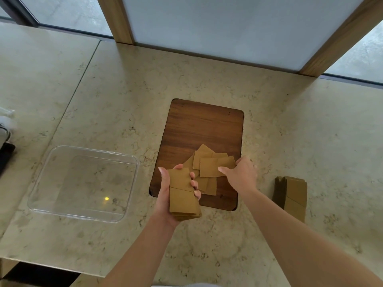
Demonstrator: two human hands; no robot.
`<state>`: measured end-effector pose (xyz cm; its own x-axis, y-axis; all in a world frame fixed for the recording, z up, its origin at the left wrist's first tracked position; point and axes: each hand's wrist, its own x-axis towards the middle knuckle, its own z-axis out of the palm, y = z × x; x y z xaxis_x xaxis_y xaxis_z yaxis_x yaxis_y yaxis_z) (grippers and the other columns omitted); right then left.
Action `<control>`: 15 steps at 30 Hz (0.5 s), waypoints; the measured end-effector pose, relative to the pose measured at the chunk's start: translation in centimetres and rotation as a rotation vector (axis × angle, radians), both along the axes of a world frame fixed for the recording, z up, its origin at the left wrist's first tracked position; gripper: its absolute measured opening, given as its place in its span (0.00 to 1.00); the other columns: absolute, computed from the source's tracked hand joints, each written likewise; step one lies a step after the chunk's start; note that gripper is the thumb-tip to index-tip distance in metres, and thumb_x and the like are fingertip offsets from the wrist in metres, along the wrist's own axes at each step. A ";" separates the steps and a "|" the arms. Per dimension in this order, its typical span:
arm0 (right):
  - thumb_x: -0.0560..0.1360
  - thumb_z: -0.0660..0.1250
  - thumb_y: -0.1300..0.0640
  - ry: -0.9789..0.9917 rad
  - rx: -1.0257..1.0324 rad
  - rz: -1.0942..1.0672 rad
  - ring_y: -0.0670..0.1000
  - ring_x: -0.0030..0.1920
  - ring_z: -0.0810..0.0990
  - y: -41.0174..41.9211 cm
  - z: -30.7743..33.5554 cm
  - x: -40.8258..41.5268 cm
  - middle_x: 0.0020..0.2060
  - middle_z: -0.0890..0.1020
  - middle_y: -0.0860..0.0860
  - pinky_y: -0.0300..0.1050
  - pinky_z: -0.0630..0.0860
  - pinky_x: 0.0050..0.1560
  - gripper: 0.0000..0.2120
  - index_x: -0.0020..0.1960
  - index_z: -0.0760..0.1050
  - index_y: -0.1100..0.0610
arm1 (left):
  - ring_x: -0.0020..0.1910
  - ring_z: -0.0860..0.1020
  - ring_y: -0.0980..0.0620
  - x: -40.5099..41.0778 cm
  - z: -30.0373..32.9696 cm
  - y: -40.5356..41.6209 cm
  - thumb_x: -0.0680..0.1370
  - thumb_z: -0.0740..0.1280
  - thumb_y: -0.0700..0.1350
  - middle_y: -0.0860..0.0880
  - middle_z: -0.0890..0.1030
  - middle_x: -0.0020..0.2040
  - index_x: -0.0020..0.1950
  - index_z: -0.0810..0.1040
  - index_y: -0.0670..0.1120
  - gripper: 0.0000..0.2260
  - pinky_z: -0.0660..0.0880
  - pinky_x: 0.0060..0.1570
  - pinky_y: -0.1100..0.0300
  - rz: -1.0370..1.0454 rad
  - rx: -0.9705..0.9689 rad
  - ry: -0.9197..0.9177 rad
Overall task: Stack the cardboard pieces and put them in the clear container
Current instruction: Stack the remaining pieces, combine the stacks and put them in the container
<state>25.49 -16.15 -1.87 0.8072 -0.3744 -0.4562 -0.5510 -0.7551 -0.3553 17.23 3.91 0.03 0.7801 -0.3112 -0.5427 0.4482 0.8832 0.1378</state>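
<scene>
My left hand [165, 195] holds a stack of brown cardboard pieces [182, 195] above the near edge of the dark wooden board [205, 125]. Several loose cardboard pieces [207, 160] lie scattered on the board's near half. My right hand [240, 175] pinches the top loose cardboard piece [211, 167] between thumb and fingers at its right edge. The clear container [41, 183] stands to the left on the counter, with nothing visible inside it.
A folded cardboard bundle [292, 193] lies on the stone counter to the right of the board. Dark and white objects [5, 141] sit at the far left edge. Wooden-framed panels [228, 27] rise along the counter's back. The counter's front edge runs near bottom left.
</scene>
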 end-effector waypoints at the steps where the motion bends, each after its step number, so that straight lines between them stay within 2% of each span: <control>1: 0.72 0.77 0.43 -0.011 0.079 -0.037 0.55 0.56 0.75 -0.1 0.1 -0.1 0.54 0.77 0.51 0.51 0.74 0.53 0.24 0.56 0.69 0.53 | 0.44 0.79 0.47 0.0 -0.1 -0.1 0.77 0.65 0.70 0.42 0.80 0.53 0.59 0.80 0.51 0.25 0.80 0.42 0.51 -0.001 0.007 0.017; 3: 0.75 0.76 0.48 -0.043 0.229 -0.110 0.51 0.50 0.75 -0.5 0.4 -0.4 0.52 0.77 0.49 0.46 0.71 0.46 0.19 0.56 0.68 0.51 | 0.45 0.80 0.46 0.1 -0.1 -0.2 0.76 0.65 0.70 0.41 0.81 0.54 0.58 0.79 0.50 0.25 0.81 0.43 0.50 -0.005 0.017 0.053; 5: 0.79 0.71 0.51 -0.162 0.348 -0.160 0.50 0.50 0.78 -1.2 1.0 -1.0 0.51 0.79 0.48 0.45 0.71 0.44 0.11 0.56 0.71 0.50 | 0.45 0.81 0.45 0.2 -0.1 -0.2 0.76 0.68 0.69 0.40 0.82 0.54 0.60 0.80 0.50 0.25 0.81 0.44 0.49 -0.026 0.017 0.080; 7: 0.82 0.66 0.52 -0.304 0.454 -0.244 0.49 0.49 0.79 -1.8 2.3 -1.5 0.49 0.80 0.47 0.43 0.72 0.42 0.03 0.56 0.74 0.48 | 0.48 0.82 0.43 0.1 0.0 0.0 0.77 0.70 0.63 0.39 0.81 0.56 0.62 0.80 0.49 0.21 0.80 0.46 0.48 -0.049 0.014 0.071; 10: 0.84 0.64 0.54 -0.392 0.669 -0.356 0.47 0.49 0.79 -1.5 5.0 -1.9 0.48 0.80 0.44 0.41 0.72 0.43 0.05 0.54 0.78 0.45 | 0.49 0.82 0.42 -0.4 0.1 0.1 0.77 0.72 0.53 0.38 0.80 0.57 0.62 0.80 0.50 0.15 0.81 0.47 0.47 -0.094 0.058 0.009; 13: 0.82 0.67 0.53 -0.293 0.833 -0.153 0.46 0.49 0.80 -0.2 7.4 -2.3 0.48 0.83 0.43 0.43 0.77 0.48 0.07 0.51 0.82 0.43 | 0.49 0.83 0.40 -0.7 0.4 -0.1 0.73 0.75 0.59 0.36 0.81 0.58 0.63 0.79 0.50 0.23 0.82 0.45 0.45 -0.166 0.143 -0.035; 15: 0.79 0.71 0.53 -0.190 0.850 0.071 0.40 0.46 0.81 1.3 8.1 -2.9 0.45 0.84 0.39 0.39 0.79 0.45 0.06 0.49 0.83 0.41 | 0.52 0.84 0.39 -0.8 0.6 -0.4 0.68 0.78 0.62 0.35 0.82 0.62 0.67 0.79 0.47 0.32 0.83 0.46 0.44 -0.247 0.209 -0.050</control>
